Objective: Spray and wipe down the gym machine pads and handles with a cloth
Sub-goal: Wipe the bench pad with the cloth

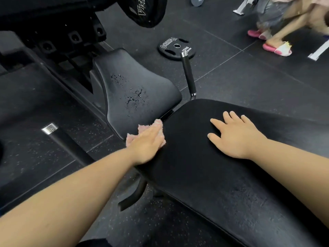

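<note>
Left hand (pixel 147 141) flat on pink cloth (pixel 158 124); right hand (pixel 235 138) spread on back pad (pixel 204 184). Droplets (pixel 135 98) risked running off seat pad (pixel 124 68) unwiped.

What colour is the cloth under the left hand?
Pale pink cloth, seen in the head view, pressed under the left hand.

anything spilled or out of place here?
Liquid droplets sit unwiped on the seat pad, likely spray, just ahead of the pink cloth under the left hand. A weight plate lies loose on the floor beside the handle.
</note>
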Tool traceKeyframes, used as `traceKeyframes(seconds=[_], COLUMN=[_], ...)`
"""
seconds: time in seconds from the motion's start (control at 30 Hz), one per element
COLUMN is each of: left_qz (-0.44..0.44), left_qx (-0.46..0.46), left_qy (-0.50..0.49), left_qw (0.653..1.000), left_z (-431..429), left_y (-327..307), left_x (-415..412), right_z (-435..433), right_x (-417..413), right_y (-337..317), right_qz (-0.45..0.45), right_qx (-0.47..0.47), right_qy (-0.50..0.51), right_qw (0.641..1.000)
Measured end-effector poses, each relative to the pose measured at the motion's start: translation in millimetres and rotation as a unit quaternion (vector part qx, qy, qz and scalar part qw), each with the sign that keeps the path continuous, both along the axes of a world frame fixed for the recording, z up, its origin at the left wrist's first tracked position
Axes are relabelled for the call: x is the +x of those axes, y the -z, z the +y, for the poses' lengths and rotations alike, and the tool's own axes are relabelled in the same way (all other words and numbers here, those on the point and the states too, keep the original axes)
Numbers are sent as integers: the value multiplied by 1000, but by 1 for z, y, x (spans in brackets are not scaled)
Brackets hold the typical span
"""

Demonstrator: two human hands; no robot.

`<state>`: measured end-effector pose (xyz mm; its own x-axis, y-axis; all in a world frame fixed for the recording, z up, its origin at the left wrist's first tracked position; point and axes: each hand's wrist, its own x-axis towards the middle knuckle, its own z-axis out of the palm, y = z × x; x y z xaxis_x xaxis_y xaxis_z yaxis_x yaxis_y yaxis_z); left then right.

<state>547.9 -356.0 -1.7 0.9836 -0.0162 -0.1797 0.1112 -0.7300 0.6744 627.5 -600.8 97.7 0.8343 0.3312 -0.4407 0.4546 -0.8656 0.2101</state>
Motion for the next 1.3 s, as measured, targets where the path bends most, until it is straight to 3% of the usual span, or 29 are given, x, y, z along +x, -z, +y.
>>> traceKeyframes(seconds=[0.07, 0.1, 0.17, 0.23, 0.3, 0.4, 0.53, 0.67, 0.73, 0.8, 0.83, 0.9, 1.07, 1.2, 1.3], left_qz=[64, 36, -44, -35, -31, -45, -5, -64, -81, -29, 8, -9, -28, 12, 16], left_qx=[46, 74, 13, -82, -68, 15, 6, 55, -16, -89, -106, -99, 57, -20, -51], left_qy=[-72, -64, 27, 156, 206, 176, 66, 72, 161, 213, 209, 194, 132, 12, 10], left_qw=[994, 995, 999, 984, 976, 983, 998, 994, 983, 973, 972, 976, 989, 1000, 999], left_z=[-2, -5, -12, -15, -7, -8, -19, -26, -19, -10, -9, -16, -39, -57, -60], left_y=[7, 4, -6, -21, -20, -9, 11, 5, -11, -26, -31, -31, 1, -2, 2], left_x=[13, 3, -30, -64, -63, -14, 59, 41, 0, -26, -24, -4, 81, 142, 153], right_z=[0, 1, 1, 1, 1, 3, 1, 3, 6, 6, 5, 4, 8, 8, 5], right_x=[0, 1, 1, 1, -1, -2, -2, -4, -5, -4, -4, -4, -5, -3, -1], right_y=[-1, -1, -1, -1, -2, -3, -2, -4, -6, -8, -9, -9, -10, -10, -8], right_qz=[0, 3, 4, 6, 13, 15, 15, 13, 19, 26, 28, 31, 38, 39, 39], right_qx=[0, -1, -1, 1, 3, 0, -9, -15, -18, -18, -19, -20, -11, 9, 24], right_qy=[3, 1, 0, 4, 7, 8, 11, 11, 13, 16, 17, 20, 30, 27, 29], right_qw=[1000, 1000, 1000, 1000, 1000, 1000, 1000, 1000, 1000, 999, 999, 999, 999, 999, 999])
